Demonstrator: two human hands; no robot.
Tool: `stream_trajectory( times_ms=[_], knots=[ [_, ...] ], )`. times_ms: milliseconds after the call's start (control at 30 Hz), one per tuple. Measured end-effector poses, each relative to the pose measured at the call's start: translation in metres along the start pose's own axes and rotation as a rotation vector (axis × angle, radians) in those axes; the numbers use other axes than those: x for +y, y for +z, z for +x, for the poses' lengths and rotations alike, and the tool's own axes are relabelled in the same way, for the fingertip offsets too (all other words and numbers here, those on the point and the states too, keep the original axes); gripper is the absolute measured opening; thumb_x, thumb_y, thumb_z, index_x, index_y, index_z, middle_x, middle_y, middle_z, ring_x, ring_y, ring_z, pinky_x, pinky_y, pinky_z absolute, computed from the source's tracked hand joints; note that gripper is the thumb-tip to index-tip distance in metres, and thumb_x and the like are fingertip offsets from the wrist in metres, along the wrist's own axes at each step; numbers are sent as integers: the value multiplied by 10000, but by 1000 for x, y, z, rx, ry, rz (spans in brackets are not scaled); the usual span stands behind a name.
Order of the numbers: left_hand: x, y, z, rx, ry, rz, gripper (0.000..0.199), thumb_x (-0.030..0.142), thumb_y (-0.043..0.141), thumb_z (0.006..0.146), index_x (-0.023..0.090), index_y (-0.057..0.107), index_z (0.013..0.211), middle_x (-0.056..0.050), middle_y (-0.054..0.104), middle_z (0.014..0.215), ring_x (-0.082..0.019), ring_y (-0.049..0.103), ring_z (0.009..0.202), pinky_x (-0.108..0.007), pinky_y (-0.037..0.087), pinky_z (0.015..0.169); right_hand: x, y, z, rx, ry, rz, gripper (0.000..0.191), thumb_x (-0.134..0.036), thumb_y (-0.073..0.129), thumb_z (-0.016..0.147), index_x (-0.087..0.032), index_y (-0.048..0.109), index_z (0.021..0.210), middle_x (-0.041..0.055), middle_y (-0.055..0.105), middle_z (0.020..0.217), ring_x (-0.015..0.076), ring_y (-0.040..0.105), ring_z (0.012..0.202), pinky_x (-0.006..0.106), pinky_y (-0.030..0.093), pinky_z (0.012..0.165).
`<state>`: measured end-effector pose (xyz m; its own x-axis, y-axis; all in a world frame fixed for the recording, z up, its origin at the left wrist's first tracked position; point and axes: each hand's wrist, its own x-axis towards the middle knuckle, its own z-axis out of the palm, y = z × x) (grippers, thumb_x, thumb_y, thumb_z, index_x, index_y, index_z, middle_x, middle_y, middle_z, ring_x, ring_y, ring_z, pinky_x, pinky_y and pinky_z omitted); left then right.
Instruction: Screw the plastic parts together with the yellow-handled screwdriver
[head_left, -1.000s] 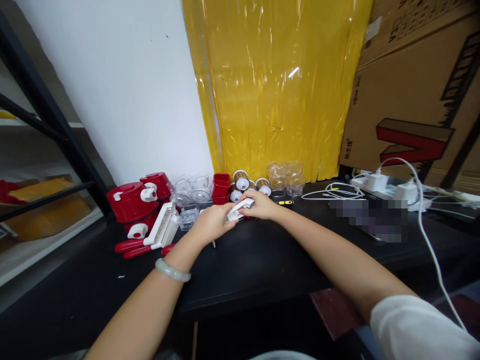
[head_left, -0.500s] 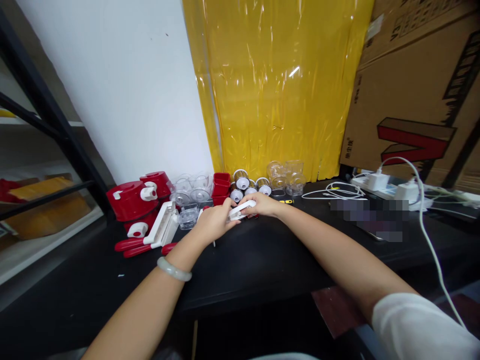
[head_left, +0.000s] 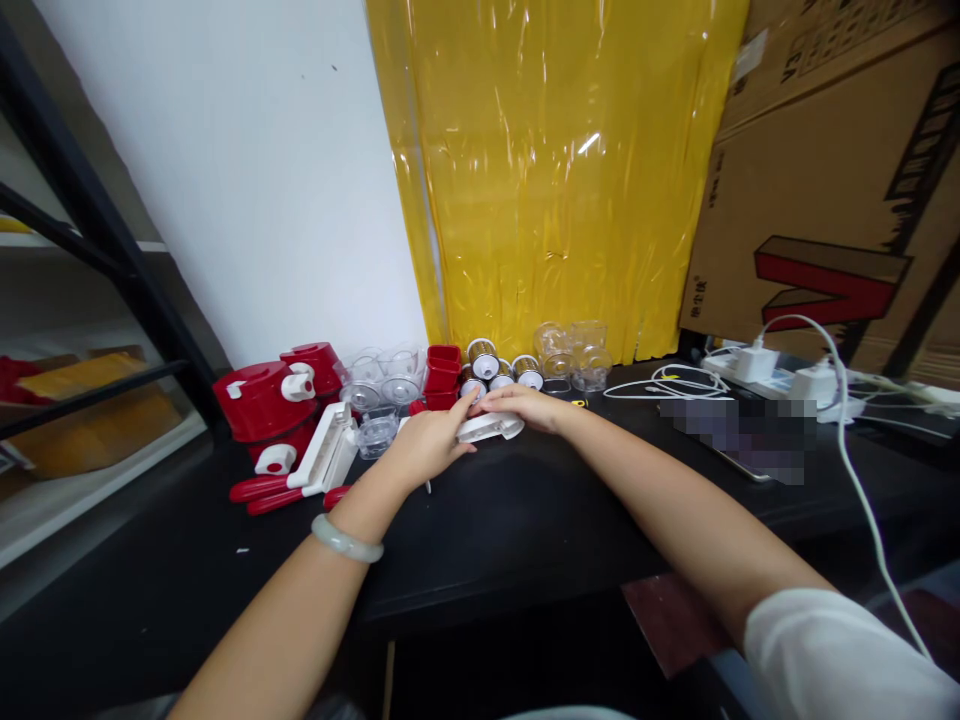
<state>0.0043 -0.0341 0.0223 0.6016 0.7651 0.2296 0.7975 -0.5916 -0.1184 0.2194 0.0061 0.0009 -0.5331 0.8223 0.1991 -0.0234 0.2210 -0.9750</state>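
1. Your left hand (head_left: 429,440) grasps the left end of a white plastic piece (head_left: 486,429), thumb and fingers about it; a pale bracelet (head_left: 346,541) circles that wrist.
2. Your right hand (head_left: 529,408) lies over the far side and right end of the same piece, fingers stretched toward your left thumb; you cannot tell from this angle whether they grip it or only touch it.
3. The white plastic piece is between your two hands, over the black table (head_left: 525,520), just in front of the metallic cylinders (head_left: 484,365).
4. Left of those cylinders you have red tubs (head_left: 442,370), clear cups (head_left: 379,385) and, farther left, a large red container (head_left: 259,405); white parts with red handles (head_left: 330,450) are near it.
5. To the right of the cylinders are clear containers (head_left: 574,360), then a coiled white cable (head_left: 667,385).
6. A yellow plastic curtain (head_left: 562,180) hangs behind, beside a cardboard box (head_left: 810,190).
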Motion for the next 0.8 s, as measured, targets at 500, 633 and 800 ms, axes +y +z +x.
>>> stream_trajectory(
  times_ms=[500,633,800],
  knots=[
    [2,0,1,-1,42,61,970,343,692,875,155,101,1620,-123,754,1055,-283,698,1013,-321,459,864,8,3,10,128,-72,-235,276,-426,721,848,-163,767,918,52,751,880,171,685,821,299,533,790],
    [-2,-13,-3,55,-33,62,695,413,620,909,210,387,1532,-124,751,1056,-284,705,962,-333,475,817,12,-15,12,423,-98,-475,246,-317,617,922,-149,759,1031,89,738,941,182,677,835,313,525,792],
    [-7,-29,-8,112,-291,109,382,480,518,932,186,669,1125,-134,739,921,-300,704,857,-368,501,746,28,-37,8,492,-101,-1110,284,-76,614,833,-144,782,1052,143,695,1039,235,655,972,343,480,931]
  ],
)
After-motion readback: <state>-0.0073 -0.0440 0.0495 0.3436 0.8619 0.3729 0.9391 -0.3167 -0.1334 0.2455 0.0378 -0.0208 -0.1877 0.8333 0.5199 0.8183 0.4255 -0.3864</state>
